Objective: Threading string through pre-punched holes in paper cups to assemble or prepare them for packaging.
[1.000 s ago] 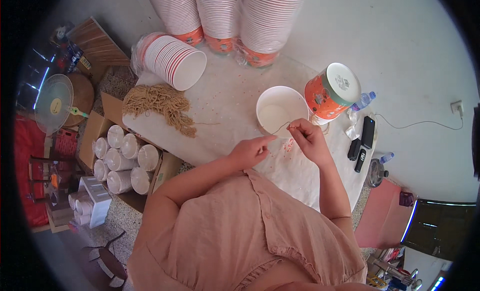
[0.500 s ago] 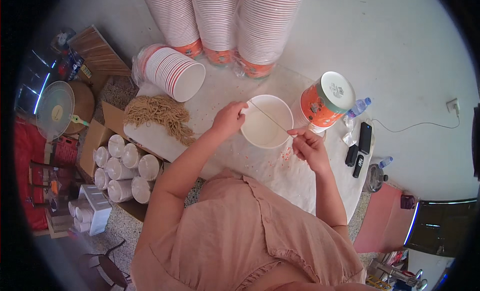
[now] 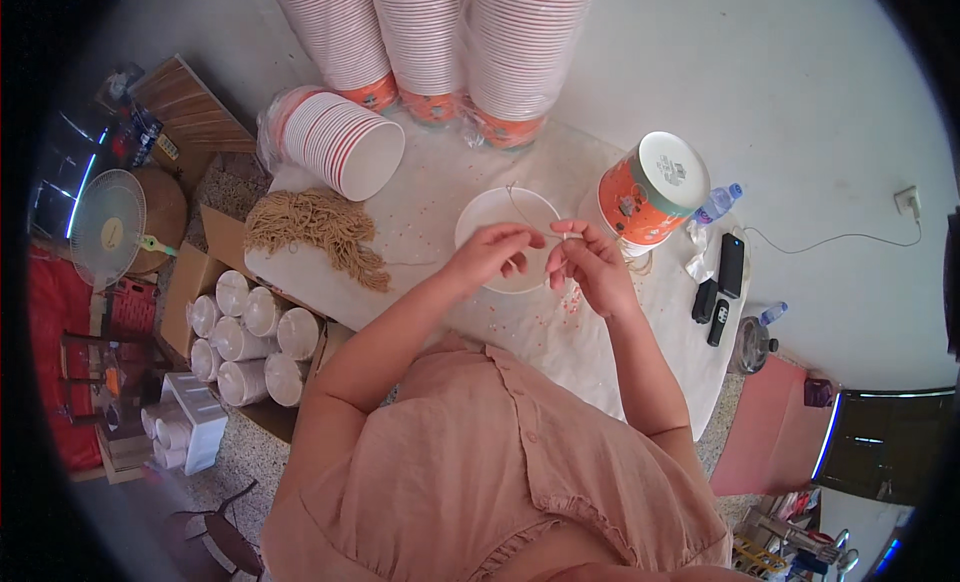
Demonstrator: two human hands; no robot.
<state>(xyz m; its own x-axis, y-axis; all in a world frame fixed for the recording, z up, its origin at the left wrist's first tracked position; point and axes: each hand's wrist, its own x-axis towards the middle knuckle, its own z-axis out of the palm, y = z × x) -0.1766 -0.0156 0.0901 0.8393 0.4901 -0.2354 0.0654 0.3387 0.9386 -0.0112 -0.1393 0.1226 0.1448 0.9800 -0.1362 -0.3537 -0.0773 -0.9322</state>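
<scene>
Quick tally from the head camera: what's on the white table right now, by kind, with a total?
Upright cup stacks: 3
Cup stack lying on its side: 1
Open white bowl under both hands: 1
Lidded orange tub: 1
Tan string bundle: 1
Dark handsets: 3
Total: 10

The single head camera looks steeply down from above, close over the tabletop [image 3: 440, 197], with fisheye bending.
</scene>
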